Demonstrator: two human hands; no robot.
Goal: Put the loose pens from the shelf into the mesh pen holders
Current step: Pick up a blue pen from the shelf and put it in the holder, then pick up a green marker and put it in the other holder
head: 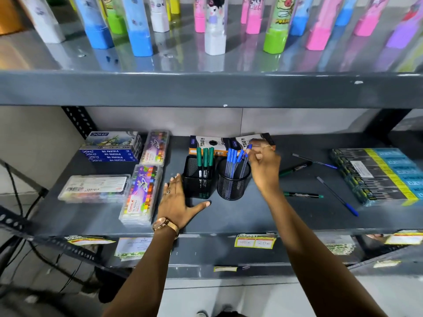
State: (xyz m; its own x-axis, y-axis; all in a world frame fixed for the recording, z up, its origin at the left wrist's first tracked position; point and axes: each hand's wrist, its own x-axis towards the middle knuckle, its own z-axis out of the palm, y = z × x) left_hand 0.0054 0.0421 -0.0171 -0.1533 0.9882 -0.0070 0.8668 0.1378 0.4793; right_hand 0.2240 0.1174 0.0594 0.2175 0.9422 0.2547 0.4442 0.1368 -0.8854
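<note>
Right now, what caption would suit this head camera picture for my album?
Right hand lowers a blue pen into the round mesh holder; left hand rests beside the square holder.

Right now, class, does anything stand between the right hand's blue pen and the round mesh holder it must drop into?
Nothing visible does. The right hand holds the blue pen directly over the round mesh holder, whose mouth is open apart from the blue pens already standing inside.

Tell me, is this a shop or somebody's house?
Probably a stationery shop. Yellow handwritten price tags are stuck along the grey metal shelf, stacked blue boxes of oil pastels sit unopened, and many colourful cartoon-printed bottles line the shelf above.
</note>
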